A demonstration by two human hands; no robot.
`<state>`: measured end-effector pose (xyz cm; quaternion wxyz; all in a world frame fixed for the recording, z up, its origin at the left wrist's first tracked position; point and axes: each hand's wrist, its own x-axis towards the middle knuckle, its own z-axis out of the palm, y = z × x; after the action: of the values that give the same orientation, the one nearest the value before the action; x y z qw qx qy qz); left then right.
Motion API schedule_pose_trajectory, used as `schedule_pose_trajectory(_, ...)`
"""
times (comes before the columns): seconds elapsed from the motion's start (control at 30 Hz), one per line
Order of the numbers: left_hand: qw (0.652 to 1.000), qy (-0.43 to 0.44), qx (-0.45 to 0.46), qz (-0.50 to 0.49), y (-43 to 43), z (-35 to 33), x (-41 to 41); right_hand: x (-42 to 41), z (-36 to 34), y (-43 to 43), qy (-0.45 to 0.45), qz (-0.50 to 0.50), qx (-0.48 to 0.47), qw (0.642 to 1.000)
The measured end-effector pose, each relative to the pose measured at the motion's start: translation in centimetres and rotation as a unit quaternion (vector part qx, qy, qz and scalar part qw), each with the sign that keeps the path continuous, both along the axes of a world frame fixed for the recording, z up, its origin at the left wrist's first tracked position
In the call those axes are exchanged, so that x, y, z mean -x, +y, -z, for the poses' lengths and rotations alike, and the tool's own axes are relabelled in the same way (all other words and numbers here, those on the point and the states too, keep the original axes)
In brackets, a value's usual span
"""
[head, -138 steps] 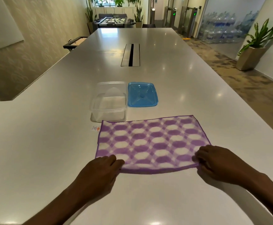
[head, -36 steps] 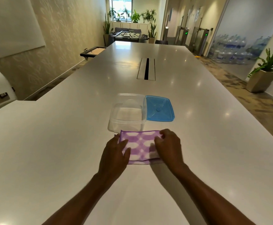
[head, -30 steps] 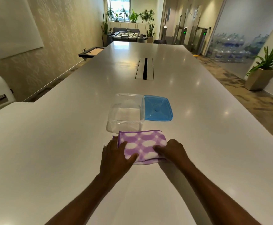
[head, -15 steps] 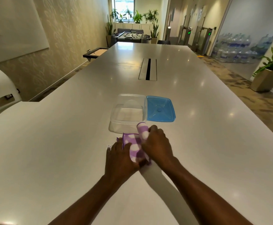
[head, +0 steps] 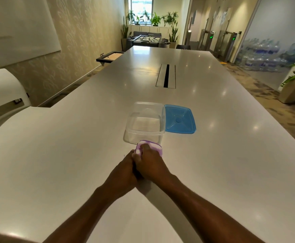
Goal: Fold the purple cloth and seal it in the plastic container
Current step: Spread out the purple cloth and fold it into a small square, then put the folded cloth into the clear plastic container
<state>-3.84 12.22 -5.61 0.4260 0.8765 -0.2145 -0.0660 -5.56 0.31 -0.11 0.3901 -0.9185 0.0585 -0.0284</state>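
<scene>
White table (head: 213,172) | both hands, left hand (head: 123,174), right hand (head: 150,163), clasp folded purple cloth (head: 152,146) | just before plastic container (head: 145,123)

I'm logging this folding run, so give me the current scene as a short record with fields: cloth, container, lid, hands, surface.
cloth: purple cloth folded into a small bundle, on the table just in front of the container
container: clear plastic container open, nothing inside
lid: blue lid off, lying flat beside the container's right side
hands: left hand and right hand pressed together over the bundle
surface: long white table
</scene>
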Motion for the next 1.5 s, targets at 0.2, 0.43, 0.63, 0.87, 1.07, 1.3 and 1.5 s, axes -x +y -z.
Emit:
schedule_pose_trajectory(0.2, 0.998, -0.009, 0.043, 0.036, 1.0, -0.5, -0.5, 0.8, 1.4, -0.9, 0.006, -0.096, 0.010, 0.995)
schedule_pose_trajectory(0.43, 0.981, -0.144, -0.101, -0.084, -0.3, -2.3, -0.6, 0.8, 1.7, -3.8, -0.093, 0.129, -0.051, 0.986)
schedule_pose_trajectory(0.63, 0.964, 0.031, -0.182, -0.192, -1.9, -3.0, -0.7, 0.7, 2.5, -5.4, 0.114, 0.128, -0.055, 0.984)
schedule_pose_trajectory(0.87, 0.975, 0.137, -0.040, -0.171, -1.9, -3.8, -1.0, 1.1, 1.4, -5.4, 0.126, 0.108, -0.147, 0.975)
schedule_pose_trajectory(1.07, 0.962, 0.165, 0.112, -0.188, -1.1, -4.6, 0.8, 2.1, 0.3, -5.7, 0.139, 0.084, -0.230, 0.960)
schedule_pose_trajectory(1.3, 0.948, 0.133, 0.220, -0.187, -0.9, -8.1, 0.0, 1.8, -3.2, -5.4, 0.028, 0.086, -0.248, 0.965)
schedule_pose_trajectory(1.5, 0.946, 0.065, 0.254, -0.188, -2.1, -12.1, -4.2, -1.8, -6.9, -5.6, -0.091, 0.111, -0.262, 0.954)
